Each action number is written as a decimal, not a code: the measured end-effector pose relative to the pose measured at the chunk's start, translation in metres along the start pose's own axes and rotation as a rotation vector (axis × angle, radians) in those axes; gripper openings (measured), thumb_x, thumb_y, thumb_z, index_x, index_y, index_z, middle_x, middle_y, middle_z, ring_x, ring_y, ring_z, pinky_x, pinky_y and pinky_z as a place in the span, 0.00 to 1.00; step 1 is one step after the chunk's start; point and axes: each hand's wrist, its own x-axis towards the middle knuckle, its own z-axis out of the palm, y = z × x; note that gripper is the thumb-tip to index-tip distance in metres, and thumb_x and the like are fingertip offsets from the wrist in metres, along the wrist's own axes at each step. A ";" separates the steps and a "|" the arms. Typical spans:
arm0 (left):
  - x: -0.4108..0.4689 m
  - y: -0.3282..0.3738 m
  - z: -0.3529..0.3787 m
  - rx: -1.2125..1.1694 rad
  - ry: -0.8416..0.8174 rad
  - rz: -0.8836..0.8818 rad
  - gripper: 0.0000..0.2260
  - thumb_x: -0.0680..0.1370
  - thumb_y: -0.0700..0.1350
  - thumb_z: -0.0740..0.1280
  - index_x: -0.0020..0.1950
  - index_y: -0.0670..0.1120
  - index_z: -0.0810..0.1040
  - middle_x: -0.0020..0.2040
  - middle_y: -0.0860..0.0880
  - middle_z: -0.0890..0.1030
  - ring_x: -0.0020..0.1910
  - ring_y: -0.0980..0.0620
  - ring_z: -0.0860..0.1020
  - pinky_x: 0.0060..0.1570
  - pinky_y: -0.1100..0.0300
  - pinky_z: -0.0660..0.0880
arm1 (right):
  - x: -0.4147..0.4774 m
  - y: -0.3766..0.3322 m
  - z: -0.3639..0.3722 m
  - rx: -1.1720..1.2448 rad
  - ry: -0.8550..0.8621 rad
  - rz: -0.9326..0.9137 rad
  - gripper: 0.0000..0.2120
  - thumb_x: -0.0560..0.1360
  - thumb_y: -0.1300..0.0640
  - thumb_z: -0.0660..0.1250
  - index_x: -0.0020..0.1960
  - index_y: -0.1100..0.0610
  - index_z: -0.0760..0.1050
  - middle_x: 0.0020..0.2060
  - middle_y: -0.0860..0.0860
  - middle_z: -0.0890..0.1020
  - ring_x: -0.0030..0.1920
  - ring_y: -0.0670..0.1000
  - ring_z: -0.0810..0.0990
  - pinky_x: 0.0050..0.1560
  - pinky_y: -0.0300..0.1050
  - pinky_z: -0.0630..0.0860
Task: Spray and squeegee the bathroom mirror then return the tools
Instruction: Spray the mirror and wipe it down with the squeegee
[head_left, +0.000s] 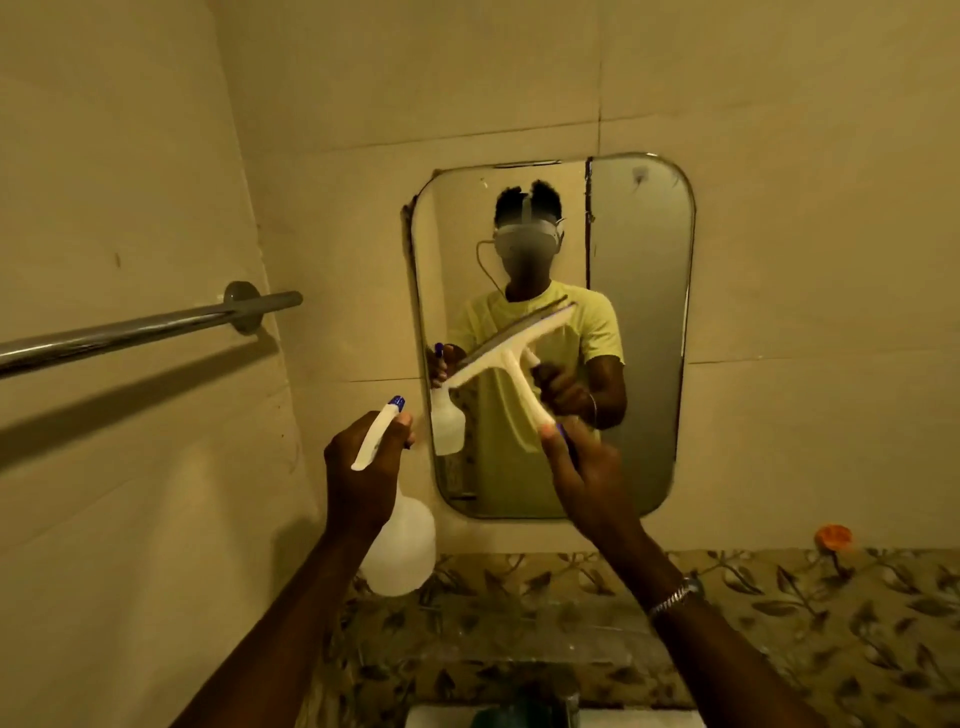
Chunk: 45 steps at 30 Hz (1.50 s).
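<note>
A rounded rectangular mirror (639, 322) hangs on the tiled wall straight ahead, a dark crack running down its right third. My left hand (363, 467) grips the neck of a white spray bottle (402, 545) with a blue nozzle, held just left of the mirror's lower edge. My right hand (587, 467) holds the handle of a white squeegee (511, 348), its blade tilted up to the right in front of the mirror's middle. Whether the blade touches the glass I cannot tell. The mirror reflects a person in a yellow shirt with both tools.
A chrome towel bar (130, 332) juts from the left wall at hand height. Below the mirror runs a band of leaf-patterned tiles (831, 623), with an orange object (834, 537) on its upper edge at right. A tap (566, 696) and basin rim show at the bottom.
</note>
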 end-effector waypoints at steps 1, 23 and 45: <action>0.002 0.002 0.003 0.001 0.000 0.010 0.07 0.80 0.56 0.64 0.45 0.61 0.80 0.40 0.54 0.85 0.41 0.55 0.84 0.42 0.63 0.81 | 0.033 -0.016 -0.008 -0.057 -0.015 -0.062 0.19 0.82 0.38 0.57 0.50 0.50 0.79 0.35 0.46 0.82 0.32 0.46 0.80 0.29 0.41 0.74; 0.024 0.026 0.064 0.020 -0.033 0.032 0.13 0.81 0.47 0.67 0.50 0.38 0.85 0.41 0.43 0.85 0.42 0.48 0.84 0.48 0.51 0.82 | 0.101 0.029 -0.118 -0.238 0.105 -0.125 0.23 0.85 0.37 0.52 0.60 0.49 0.79 0.36 0.47 0.83 0.33 0.41 0.83 0.31 0.35 0.76; 0.009 0.047 0.041 0.007 -0.026 0.012 0.13 0.81 0.46 0.66 0.52 0.37 0.84 0.43 0.42 0.86 0.44 0.48 0.85 0.47 0.54 0.82 | -0.122 0.100 -0.064 0.409 0.296 0.681 0.22 0.86 0.43 0.56 0.46 0.59 0.77 0.27 0.55 0.74 0.20 0.50 0.67 0.21 0.37 0.64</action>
